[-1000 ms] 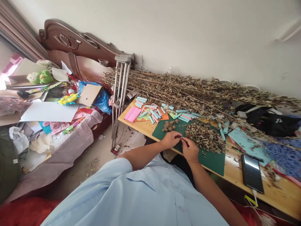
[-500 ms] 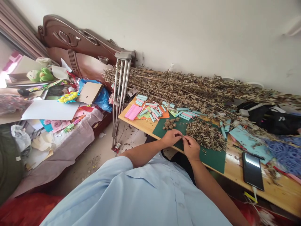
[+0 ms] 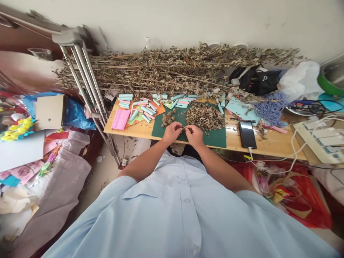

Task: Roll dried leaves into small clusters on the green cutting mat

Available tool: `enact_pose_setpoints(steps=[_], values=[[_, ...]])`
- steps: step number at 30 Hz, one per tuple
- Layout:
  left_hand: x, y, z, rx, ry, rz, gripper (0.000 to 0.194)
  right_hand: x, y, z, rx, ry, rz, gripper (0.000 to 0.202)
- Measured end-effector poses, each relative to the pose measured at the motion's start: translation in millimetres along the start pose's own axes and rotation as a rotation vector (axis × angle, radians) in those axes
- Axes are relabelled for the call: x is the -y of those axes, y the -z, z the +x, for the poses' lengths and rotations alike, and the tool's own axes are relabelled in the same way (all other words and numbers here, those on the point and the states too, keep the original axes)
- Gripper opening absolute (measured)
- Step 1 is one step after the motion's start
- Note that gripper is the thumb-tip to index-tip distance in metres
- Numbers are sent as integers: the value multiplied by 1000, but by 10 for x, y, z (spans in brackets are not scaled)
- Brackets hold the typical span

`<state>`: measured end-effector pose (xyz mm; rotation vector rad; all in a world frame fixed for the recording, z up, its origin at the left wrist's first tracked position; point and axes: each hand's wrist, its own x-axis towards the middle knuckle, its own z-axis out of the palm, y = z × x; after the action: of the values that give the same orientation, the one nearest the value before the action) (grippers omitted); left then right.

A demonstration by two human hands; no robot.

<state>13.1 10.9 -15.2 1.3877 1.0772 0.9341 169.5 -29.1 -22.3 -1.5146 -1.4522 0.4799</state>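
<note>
My left hand and my right hand meet over the near edge of a green cutting mat. Between their pinched fingertips is a small brown bit of dried leaf, partly hidden by the fingers. Just beyond my left hand sits a cluster of brown balls of rolled leaf. A loose heap of dried leaves lies on the mat beyond my right hand.
Dried stalks run along the wall. Rolled blue and pink papers lie on the wooden table. To the right are a phone, purple cord and a power strip. Metal crutches stand at the left.
My view has swung to the right, bringing the power strip and a red bag into sight. Both hands stay pinched together over the mat's near edge.
</note>
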Motion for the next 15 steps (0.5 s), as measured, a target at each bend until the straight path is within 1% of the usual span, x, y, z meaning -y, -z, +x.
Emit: enact_pose_setpoints(steps=[4, 7, 11, 15], values=[[-18, -5, 16, -12, 51, -87, 24, -2, -4, 9, -10, -68, 67, 22], [10, -6, 34, -25, 58, -156, 31, -6, -2, 19, -30, -96, 104, 24], [40, -10, 42, -30, 67, -147, 34, -42, -11, 30, -61, -92, 117, 25], [31, -20, 37, -32, 42, -99, 32, -75, -23, 30, -57, -99, 118, 24]])
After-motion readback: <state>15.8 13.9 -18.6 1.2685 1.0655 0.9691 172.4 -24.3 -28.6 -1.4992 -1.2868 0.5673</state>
